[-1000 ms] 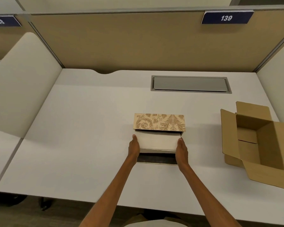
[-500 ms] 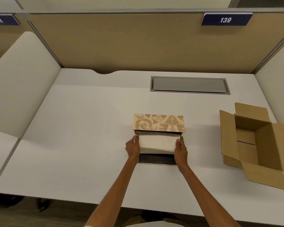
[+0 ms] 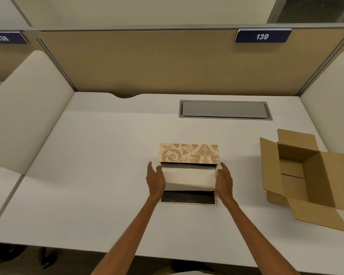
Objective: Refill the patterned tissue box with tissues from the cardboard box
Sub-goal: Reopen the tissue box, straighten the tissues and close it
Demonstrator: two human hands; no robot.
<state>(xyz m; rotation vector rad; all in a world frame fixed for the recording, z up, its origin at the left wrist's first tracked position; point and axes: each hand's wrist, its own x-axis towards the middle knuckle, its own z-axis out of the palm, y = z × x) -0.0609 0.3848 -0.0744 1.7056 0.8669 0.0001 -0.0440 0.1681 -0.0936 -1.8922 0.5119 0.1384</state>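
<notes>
The left hand (image 3: 155, 180) and right hand (image 3: 224, 180), fingers straight, flank a white tissue stack (image 3: 189, 175) in the open tan floral-patterned tissue box (image 3: 189, 154) on the white worktop (image 3: 87, 175).

Left lane: counter (image 3: 99, 175) bare from the patterned tissue box (image 3: 189, 153) out to the left side panel (image 3: 24, 116) — widest way in.
Far side: open strip up to the back partition (image 3: 167, 62); grey flap (image 3: 223, 110) sits flush in the counter.
Box ends: left hand (image 3: 155, 179) and right hand (image 3: 224, 180) flank the tissue stack (image 3: 189, 176), fingers straight — side access blocked.
Box top: patterned flap stands along the far edge; top and near side open.
Right lane: bare gap, then the cardboard box (image 3: 298, 153) with flaps splayed outward.
Right wall: right side panel (image 3: 330, 96) close behind the cardboard box.
</notes>
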